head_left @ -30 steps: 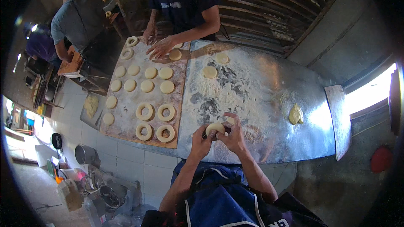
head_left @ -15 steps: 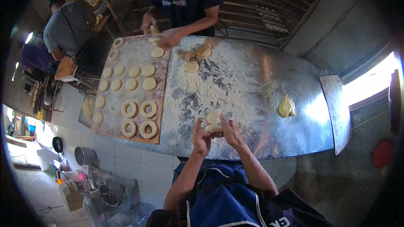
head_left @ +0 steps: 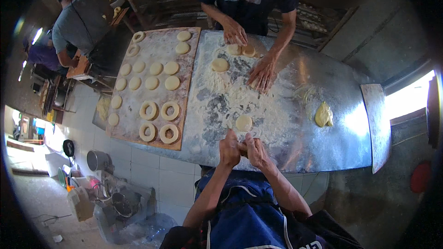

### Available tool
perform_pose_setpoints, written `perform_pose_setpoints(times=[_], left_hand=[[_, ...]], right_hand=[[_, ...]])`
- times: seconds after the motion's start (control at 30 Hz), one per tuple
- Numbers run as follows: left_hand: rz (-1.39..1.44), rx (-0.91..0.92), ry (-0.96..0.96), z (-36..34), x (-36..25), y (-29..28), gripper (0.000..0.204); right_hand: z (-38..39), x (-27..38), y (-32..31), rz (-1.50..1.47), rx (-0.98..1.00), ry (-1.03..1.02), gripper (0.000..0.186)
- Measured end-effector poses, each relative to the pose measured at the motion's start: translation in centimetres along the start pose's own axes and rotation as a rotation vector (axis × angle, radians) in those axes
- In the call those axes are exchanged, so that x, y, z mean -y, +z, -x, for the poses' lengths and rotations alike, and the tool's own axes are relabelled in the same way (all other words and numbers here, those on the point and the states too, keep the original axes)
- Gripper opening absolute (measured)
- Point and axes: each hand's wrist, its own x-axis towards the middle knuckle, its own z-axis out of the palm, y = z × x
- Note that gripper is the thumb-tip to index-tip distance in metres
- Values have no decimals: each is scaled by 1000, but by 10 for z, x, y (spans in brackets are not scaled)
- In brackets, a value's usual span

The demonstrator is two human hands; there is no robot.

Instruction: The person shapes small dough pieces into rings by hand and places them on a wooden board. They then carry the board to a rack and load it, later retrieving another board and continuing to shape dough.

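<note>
Pinching together at the table edge, left hand point(head_left: 229, 148) and right hand point(head_left: 256, 152) enclose something too hidden to identify. Flat dough disc point(head_left: 243, 122) lies just beyond the fingertips; work evenly, keeping it floured.

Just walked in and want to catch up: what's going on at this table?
The person's left hand and right hand meet at the near edge of the floured metal table, just short of a round dough disc. Whether they hold anything is hidden. Across the table, a co-worker's hands press dough. A wooden board holds discs and dough rings.
</note>
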Motion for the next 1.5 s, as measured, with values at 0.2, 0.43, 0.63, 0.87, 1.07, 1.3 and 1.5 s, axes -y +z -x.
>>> perform_pose_setpoints(times=[0.2,0.43,0.63,0.87,1.07,1.3,1.5], left_hand=[[596,121,7,-2,18,-31,41],[341,131,85,-19,3,-55,52],[-119,123,224,-35,-28,-76,48],[-306,113,310,-49,-57,-123,41],[352,-87,32,-57,-69,-171,47],[345,-264,384,-69,-77,-269,41],[20,-592,357,-71,-115,-361,43]], right_hand=[[-4,13,17,-177,24,219,64],[-8,37,34,39,61,85,68],[-21,32,71,-40,99,118,76],[-42,51,102,105,219,113,78],[-68,84,161,181,265,-4,71],[-97,99,263,59,345,-757,49],[-116,146,333,-79,751,-318,24]])
